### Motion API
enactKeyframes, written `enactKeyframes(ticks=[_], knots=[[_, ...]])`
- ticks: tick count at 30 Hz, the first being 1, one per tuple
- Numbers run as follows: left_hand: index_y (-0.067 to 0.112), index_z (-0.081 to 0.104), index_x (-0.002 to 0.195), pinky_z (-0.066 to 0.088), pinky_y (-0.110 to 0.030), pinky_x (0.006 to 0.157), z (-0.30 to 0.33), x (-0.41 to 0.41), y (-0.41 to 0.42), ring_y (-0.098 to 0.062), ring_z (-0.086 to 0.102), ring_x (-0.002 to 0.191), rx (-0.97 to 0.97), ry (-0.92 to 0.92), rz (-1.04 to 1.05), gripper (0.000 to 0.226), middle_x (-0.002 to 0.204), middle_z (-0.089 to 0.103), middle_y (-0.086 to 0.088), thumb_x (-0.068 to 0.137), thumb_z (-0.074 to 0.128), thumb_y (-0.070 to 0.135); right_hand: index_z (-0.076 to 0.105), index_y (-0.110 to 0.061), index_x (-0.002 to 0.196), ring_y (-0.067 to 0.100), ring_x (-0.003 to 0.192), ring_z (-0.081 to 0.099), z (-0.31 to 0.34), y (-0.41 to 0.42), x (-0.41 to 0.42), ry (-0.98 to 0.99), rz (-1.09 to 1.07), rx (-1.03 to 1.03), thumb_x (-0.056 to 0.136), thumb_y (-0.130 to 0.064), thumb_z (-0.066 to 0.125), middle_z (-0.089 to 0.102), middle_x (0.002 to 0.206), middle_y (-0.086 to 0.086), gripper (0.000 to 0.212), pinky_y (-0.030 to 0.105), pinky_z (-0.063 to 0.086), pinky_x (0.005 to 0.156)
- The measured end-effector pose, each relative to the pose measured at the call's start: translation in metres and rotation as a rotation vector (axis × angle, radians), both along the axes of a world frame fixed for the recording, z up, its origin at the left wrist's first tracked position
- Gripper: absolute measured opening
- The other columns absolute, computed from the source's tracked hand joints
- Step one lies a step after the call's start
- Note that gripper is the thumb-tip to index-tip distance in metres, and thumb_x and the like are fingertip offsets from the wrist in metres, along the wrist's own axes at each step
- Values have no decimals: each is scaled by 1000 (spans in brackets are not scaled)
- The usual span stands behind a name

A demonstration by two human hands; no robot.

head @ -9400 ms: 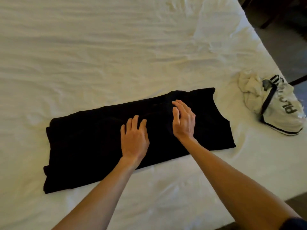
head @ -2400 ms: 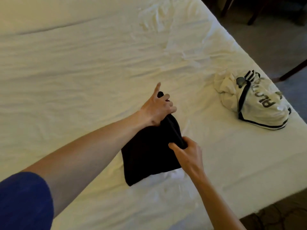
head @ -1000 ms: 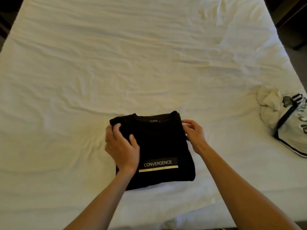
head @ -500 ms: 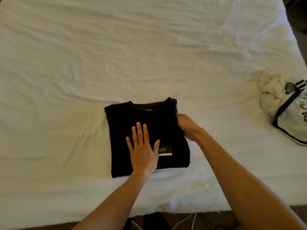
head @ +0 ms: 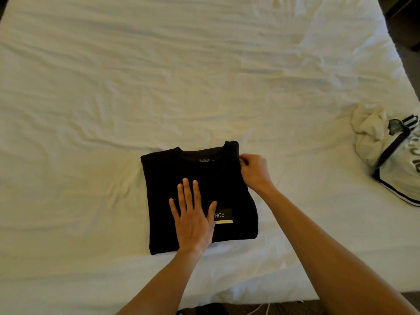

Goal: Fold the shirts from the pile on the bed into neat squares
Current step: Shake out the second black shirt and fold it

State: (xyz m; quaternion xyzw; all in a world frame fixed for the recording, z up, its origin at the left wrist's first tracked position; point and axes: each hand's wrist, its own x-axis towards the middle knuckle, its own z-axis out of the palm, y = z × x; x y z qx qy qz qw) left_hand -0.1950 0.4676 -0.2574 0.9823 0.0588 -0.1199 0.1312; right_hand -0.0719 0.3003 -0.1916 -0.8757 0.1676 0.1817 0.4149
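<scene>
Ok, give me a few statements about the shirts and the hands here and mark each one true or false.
1. The left hand lies flat on the black shirt. True.
2. The right hand rests on the white shirt. False: it pinches the black shirt's right edge.
3. The black shirt lies spread out unfolded. False: it is folded into a square.
4. The white shirt lies crumpled near the bed's right edge. True.
</scene>
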Motion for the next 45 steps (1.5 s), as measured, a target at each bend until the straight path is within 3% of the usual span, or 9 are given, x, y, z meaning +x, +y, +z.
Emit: enactKeyframes(ticks=[6,13,16,21,24,27,31,37,45], knots=[[14,6,159,8,-53,123,-1,0,-1,-24,-7,153,-21,-6,56,77,167,-5,-7,101,19,62,74,-6,88,23,71,59,-7,-17,34,-89,152,-217,102,-14,49,66,80,7,29,31,45,67],[20,9,159,4,-51,123,9,6,12,-18,-9,153,-146,-68,94,67,167,-7,-2,103,20,54,52,-12,130,16,114,48,-14,26,-14,-219,-428,-86,106,-25,37,49,138,5,32,30,38,93],[21,5,160,-2,-51,123,12,11,24,-19,-9,153,-170,-111,147,65,167,-8,0,104,17,52,33,-16,152,18,150,18,-10,45,-64,-521,-5,-260,104,-28,40,23,162,1,50,38,13,121],[25,-5,159,-4,-54,122,-9,15,37,-20,-19,151,-66,35,30,71,165,-19,1,100,10,61,-23,-31,152,15,148,-28,-70,10,-60,10,564,-500,100,-59,10,-30,159,-14,67,66,-2,117],[27,-7,158,-8,-53,121,-6,24,35,-19,-25,149,-61,77,26,72,164,-23,0,98,8,63,-26,-32,151,20,146,-33,-71,-1,-38,13,669,-543,97,-62,9,-34,158,-11,70,65,-8,117],[32,22,154,2,-53,121,11,22,46,-26,-5,153,-169,-14,143,61,166,-3,-8,100,30,60,-13,-29,157,23,151,-18,-62,-6,-52,-93,381,-401,101,-59,26,-23,164,-4,75,52,-7,121],[18,32,148,38,-50,108,19,21,77,-34,39,138,-453,-22,615,70,154,31,-14,93,61,50,24,-19,155,27,140,39,-51,-10,-65,76,-247,15,92,-65,50,39,154,5,82,44,37,112],[15,50,136,47,-35,95,21,34,93,-27,58,120,-730,190,748,67,128,61,-4,85,70,54,61,-14,123,22,106,67,-51,-22,-54,360,-283,447,50,-89,67,70,116,4,105,39,56,92],[19,42,144,45,-29,93,40,53,108,-21,54,124,-834,178,512,63,136,56,-2,92,64,46,59,-12,121,22,92,71,-28,12,-54,276,-316,412,91,-46,66,71,105,7,46,34,60,78]])
